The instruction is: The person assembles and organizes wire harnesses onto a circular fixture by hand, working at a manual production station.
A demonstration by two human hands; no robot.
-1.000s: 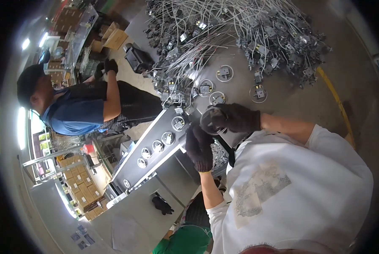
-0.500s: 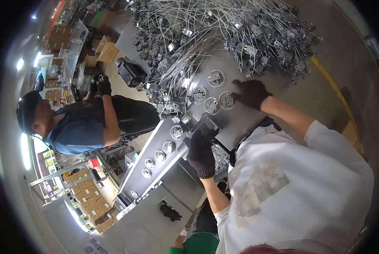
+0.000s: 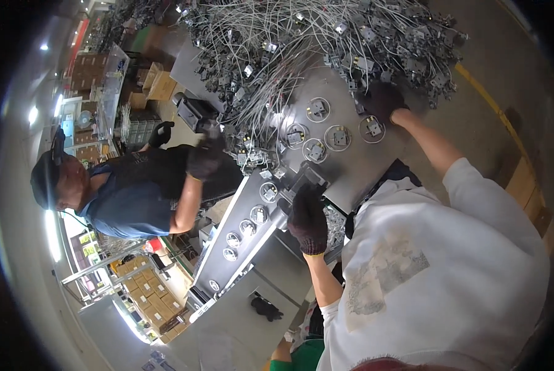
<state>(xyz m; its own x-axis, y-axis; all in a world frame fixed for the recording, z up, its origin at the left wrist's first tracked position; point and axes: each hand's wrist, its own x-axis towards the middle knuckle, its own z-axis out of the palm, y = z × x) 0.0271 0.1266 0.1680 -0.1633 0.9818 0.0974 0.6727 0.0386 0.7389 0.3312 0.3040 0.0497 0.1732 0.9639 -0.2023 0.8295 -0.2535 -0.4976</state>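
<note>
My left hand (image 3: 308, 221), in a dark knitted glove, is up against a black device (image 3: 306, 179) at the near end of the belt; its fingers are partly hidden there. My right hand (image 3: 385, 102), gloved the same way, reaches to the edge of a large pile of grey box-shaped parts with thin pale tubes (image 3: 363, 46); its dark fingers blend into the pile. Just below it lies a part ringed by its coiled tube (image 3: 373, 128). Several more such coiled parts (image 3: 338, 138) lie to its left on the grey table (image 3: 351, 167).
A narrow belt (image 3: 218, 266) carries several coiled parts down to the left. Across from me a co-worker (image 3: 131, 198) in dark gloves stands beside the pile. A black bin (image 3: 194, 112) is behind the belt. A black glove (image 3: 266, 307) lies on a grey surface.
My right hand has moved up and away to the pile, and a coiled part now shows where it was. My left hand stays at the device. The co-worker's near hand has moved toward the pile.
</note>
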